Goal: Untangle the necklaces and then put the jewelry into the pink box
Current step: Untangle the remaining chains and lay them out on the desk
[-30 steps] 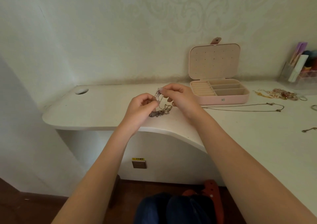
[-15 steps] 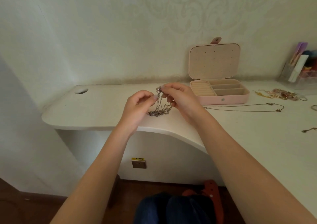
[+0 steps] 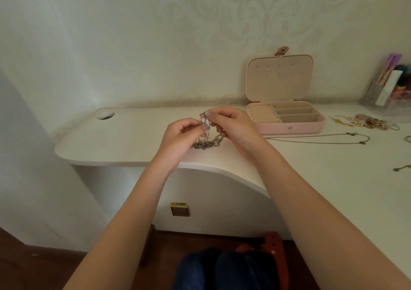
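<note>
Silver tangled chains point(image 3: 206, 139) stay knotted — left hand point(image 3: 178, 138) and right hand point(image 3: 231, 125) both pinch them — pink box point(image 3: 289, 127) at two o'clock sits open, unfilled.

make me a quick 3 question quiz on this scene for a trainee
1. True or false: the pink box is open.
2. What do both hands pinch? A) the tangled chains B) the long necklace C) the bead pile
3. Fill in: the chains' lower end rests on the ____.

Key
1. True; its lid stands upright.
2. A; the left hand and right hand pinch it near the top.
3. Desk.
</note>
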Action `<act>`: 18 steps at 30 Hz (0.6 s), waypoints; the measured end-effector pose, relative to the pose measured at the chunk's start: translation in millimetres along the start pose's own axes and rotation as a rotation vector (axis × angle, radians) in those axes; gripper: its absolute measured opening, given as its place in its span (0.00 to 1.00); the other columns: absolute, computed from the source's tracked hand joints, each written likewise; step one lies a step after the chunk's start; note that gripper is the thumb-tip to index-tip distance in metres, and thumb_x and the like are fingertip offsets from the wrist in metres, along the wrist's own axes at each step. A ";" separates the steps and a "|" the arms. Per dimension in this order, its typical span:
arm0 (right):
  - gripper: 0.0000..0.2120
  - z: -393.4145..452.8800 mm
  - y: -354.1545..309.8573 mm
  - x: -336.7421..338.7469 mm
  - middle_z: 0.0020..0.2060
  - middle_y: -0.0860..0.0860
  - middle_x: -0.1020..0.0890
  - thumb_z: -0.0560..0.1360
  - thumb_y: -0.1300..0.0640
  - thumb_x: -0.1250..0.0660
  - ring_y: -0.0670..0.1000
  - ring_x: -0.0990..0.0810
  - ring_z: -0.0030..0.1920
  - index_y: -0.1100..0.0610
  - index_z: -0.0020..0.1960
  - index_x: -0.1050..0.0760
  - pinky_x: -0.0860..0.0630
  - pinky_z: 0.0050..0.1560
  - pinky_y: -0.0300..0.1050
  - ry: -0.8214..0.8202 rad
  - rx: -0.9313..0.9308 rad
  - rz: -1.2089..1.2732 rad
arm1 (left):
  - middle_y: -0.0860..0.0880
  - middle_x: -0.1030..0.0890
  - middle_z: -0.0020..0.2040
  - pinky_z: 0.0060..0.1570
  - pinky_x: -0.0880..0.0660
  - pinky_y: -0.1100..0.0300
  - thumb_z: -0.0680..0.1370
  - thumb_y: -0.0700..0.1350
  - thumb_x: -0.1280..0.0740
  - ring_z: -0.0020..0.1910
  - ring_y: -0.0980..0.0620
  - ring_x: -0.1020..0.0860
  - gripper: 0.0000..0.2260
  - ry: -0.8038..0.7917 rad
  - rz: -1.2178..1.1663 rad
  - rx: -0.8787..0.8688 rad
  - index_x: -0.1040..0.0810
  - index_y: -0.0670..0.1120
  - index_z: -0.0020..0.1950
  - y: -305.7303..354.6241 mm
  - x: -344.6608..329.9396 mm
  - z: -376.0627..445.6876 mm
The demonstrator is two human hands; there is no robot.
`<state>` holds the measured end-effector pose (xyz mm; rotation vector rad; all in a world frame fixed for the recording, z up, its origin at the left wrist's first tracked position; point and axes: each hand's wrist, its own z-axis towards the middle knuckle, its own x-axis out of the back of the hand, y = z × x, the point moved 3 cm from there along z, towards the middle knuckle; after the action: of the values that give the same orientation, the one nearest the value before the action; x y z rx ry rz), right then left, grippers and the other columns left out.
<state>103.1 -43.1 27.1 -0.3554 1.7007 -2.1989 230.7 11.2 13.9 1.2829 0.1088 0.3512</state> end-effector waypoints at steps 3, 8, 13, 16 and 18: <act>0.04 1.6 1.2 0.9 0.29 0.46 0.24 0.74 0.59 0.31 0.41 0.30 0.28 0.57 0.46 0.18 0.34 0.31 0.33 0.020 -0.004 0.000 | 0.58 0.25 0.26 0.29 0.35 0.71 0.75 0.36 0.32 0.26 0.63 0.30 0.05 0.003 0.027 -0.001 0.21 0.43 0.40 -1.3 0.2 0.9; 0.04 4.2 0.2 4.4 0.27 0.48 0.27 0.75 0.59 0.32 0.44 0.34 0.26 0.58 0.46 0.20 0.37 0.30 0.37 0.064 -0.027 0.104 | 0.59 0.29 0.24 0.29 0.36 0.69 0.74 0.39 0.30 0.26 0.61 0.33 0.07 0.010 0.120 -0.045 0.25 0.45 0.37 -3.0 1.0 0.6; 0.04 4.0 -0.2 4.2 0.26 0.49 0.26 0.77 0.60 0.34 0.44 0.33 0.25 0.58 0.44 0.22 0.37 0.29 0.36 0.044 -0.034 0.182 | 0.57 0.26 0.28 0.30 0.35 0.68 0.73 0.41 0.27 0.27 0.58 0.32 0.08 0.056 0.119 -0.052 0.25 0.45 0.37 -5.2 1.7 1.0; 0.07 4.0 -0.8 4.1 0.27 0.50 0.26 0.77 0.61 0.35 0.44 0.31 0.25 0.56 0.41 0.22 0.35 0.30 0.36 0.026 -0.036 0.207 | 0.53 0.24 0.30 0.33 0.33 0.65 0.71 0.41 0.26 0.30 0.55 0.30 0.09 0.069 0.119 -0.039 0.25 0.45 0.36 -6.7 1.8 1.3; 0.09 3.2 -1.9 3.7 0.27 0.50 0.25 0.77 0.61 0.36 0.44 0.31 0.25 0.55 0.39 0.23 0.35 0.30 0.36 0.011 -0.045 0.232 | 0.51 0.25 0.30 0.35 0.33 0.61 0.71 0.42 0.26 0.32 0.52 0.30 0.10 0.075 0.116 -0.038 0.26 0.44 0.36 -8.0 2.6 1.7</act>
<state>100.7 -47.0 29.7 -0.1483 1.7054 -2.0017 235.2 8.6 7.1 1.2417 0.0910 0.4990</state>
